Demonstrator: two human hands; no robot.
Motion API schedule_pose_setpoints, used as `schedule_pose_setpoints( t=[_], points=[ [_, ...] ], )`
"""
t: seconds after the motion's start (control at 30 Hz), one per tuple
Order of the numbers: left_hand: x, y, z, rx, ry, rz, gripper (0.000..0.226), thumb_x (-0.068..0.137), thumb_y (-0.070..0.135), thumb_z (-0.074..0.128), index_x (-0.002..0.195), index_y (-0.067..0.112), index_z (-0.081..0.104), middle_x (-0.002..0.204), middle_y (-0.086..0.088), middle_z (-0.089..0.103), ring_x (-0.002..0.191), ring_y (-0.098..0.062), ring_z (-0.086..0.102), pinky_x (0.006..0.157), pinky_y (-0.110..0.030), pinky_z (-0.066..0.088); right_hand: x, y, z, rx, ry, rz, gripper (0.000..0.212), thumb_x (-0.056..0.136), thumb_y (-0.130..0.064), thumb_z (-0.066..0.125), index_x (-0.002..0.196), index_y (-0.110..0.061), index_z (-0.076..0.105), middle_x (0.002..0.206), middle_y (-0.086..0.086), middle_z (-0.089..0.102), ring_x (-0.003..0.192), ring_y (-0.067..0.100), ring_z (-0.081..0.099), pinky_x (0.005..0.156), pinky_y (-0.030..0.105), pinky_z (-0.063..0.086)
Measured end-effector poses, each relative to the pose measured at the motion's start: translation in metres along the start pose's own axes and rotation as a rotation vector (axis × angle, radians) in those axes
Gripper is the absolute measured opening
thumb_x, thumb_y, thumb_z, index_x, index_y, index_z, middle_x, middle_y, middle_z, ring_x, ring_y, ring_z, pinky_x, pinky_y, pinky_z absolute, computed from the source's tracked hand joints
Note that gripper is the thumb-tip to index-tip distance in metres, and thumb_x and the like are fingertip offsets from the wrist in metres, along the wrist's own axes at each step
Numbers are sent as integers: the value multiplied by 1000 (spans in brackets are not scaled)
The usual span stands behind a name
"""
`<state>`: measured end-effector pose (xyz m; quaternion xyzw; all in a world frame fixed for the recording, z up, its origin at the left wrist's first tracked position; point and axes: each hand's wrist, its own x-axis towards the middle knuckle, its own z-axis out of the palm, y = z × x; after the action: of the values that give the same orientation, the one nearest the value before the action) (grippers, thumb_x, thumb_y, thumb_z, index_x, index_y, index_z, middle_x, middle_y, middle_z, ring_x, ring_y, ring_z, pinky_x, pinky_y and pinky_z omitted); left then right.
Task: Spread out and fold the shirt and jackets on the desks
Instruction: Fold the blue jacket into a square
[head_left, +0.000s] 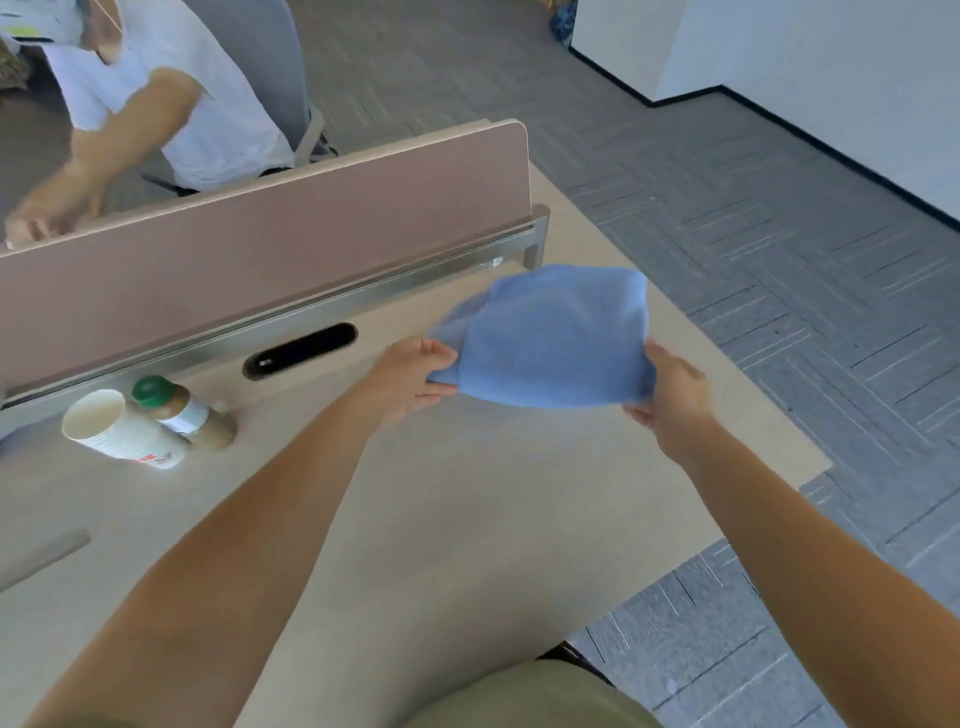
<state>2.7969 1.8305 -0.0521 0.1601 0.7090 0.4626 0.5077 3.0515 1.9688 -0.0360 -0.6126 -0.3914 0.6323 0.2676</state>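
**Both your hands hold a folded blue garment at the right end of the desk**

The pale desk (467, 519) fills most of the frame, running from the lower left to a corner at mid right. Grey patterned carpet (779, 234) takes up the right side and the top of the frame, up to a white wall (831, 78) with a dark skirting in the upper right. A pinkish partition (260, 249) stands along the far edge of the desk, with a metal rail (363, 299) at its foot. Beyond it, in the upper left, another person in a white shirt (208, 104) sits on a grey chair (270, 62).

The blue garment (556, 332) sits right of centre, near the end of the partition, bunched into a compact, rounded bundle. It is blurred, so you cannot tell whether its underside rests on the desk or is lifted clear.

Your left hand (410, 374) grips the bundle's left edge, thumb on top and fingers curled under the cloth. Your right hand (675, 400) holds the lower right corner, fingers tucked beneath it. The two hands are apart, with the garment spanning the gap between them.

At the left of the frame a white paper cup (119, 431) stands touching a small bottle with a green cap (187, 410). A dark oval cable slot (301, 349) lies between the bottle and your left hand, just in front of the rail.
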Motion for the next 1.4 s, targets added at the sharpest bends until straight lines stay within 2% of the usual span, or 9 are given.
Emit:
schedule_pose_setpoints(
  t=[0.17,0.3,0.5,0.6,0.7,0.93,1.13,1.23,1.4],
  points=[
    [11,-110,13,171,56,-127,32,90,26,72,76,19,45,82,-5,49,65,-17,58,48,-19,47,6,98,-14,-163,43,406,15,96,-33,59,93,-19,56,92,3,60,88,29,61,81,41,52],
    [10,-131,-4,223,108,-69,41,87,6,70,68,17,36,64,-5,34,50,-14,40,43,-17,41,12,110,-17,-456,-89,453,24,92,-43,55,97,-20,59,102,3,65,102,29,63,94,43,46],
    [21,-123,-41,462,285,-51,31,79,-4,64,72,18,44,72,-3,45,68,-22,45,58,-30,37,33,115,-19,-740,-143,308,42,92,-50,56,95,-8,64,92,4,69,78,25,59,73,33,41],
    [29,-124,-40,539,599,-42,34,79,-6,50,106,16,50,120,-12,46,104,-36,51,87,-41,49,40,114,-13,-922,-171,120,28,92,-36,54,86,-9,57,85,8,58,71,25,51,65,31,37],
    [34,-121,-7,500,711,-101,65,81,5,56,141,20,34,154,-11,12,135,-43,25,114,-50,30,41,102,-2,-977,-252,-36,18,92,-32,60,107,-21,60,96,1,60,76,18,58,63,26,44],
    [27,-150,12,836,518,-176,98,85,69,53,156,34,-5,160,-10,-24,149,-42,-13,119,-57,5,71,75,49,-1091,-394,-232,40,92,-39,59,130,-28,56,116,-4,58,104,21,60,85,31,49],
    [14,-165,12,807,372,-188,105,83,68,61,148,54,-20,153,-4,-43,147,-47,-14,121,-56,13,110,80,133,-1066,-474,-293,60,90,-57,59,135,-19,50,118,2,64,108,25,62,78,31,45],
    [18,-159,4,773,295,-165,108,85,53,69,150,51,-17,152,-3,-44,147,-47,-18,123,-51,10,125,90,170,-1144,-484,-294,48,88,-55,60,108,-12,56,108,10,66,103,32,62,75,32,44],
    [21,-171,-20,678,293,-94,112,75,54,79,144,64,-8,152,15,-42,152,-32,-15,122,-48,19,134,67,193,-940,-499,-406,15,87,-18,59,75,-19,52,72,1,58,71,25,58,54,27,38]
  ],
)
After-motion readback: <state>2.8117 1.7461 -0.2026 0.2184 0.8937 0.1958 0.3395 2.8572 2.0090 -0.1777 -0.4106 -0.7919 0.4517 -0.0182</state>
